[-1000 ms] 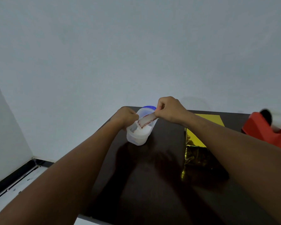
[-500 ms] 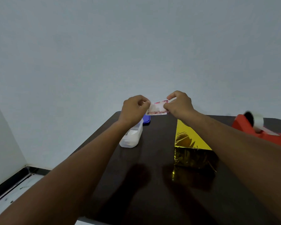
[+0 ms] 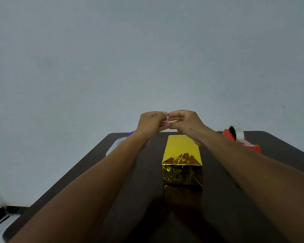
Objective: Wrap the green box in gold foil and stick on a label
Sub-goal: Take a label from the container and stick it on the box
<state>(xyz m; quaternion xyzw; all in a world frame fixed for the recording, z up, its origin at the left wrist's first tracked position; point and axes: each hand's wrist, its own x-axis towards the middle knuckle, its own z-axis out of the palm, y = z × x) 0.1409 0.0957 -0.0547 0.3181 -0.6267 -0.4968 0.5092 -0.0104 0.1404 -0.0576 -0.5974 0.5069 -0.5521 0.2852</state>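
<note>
Left hand (image 3: 152, 122) and right hand (image 3: 184, 122) pinch one pale label (image 3: 167, 121), print unreadable, above the table's (image 3: 226, 190) far edge; the gold-wrapped box (image 3: 182, 155) stands below, untouched.

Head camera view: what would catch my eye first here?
The gold foil box gleams at the middle of the dark table. Above its far end, the left hand and right hand pinch a small label between them. A red tape dispenser sits at the right.
</note>
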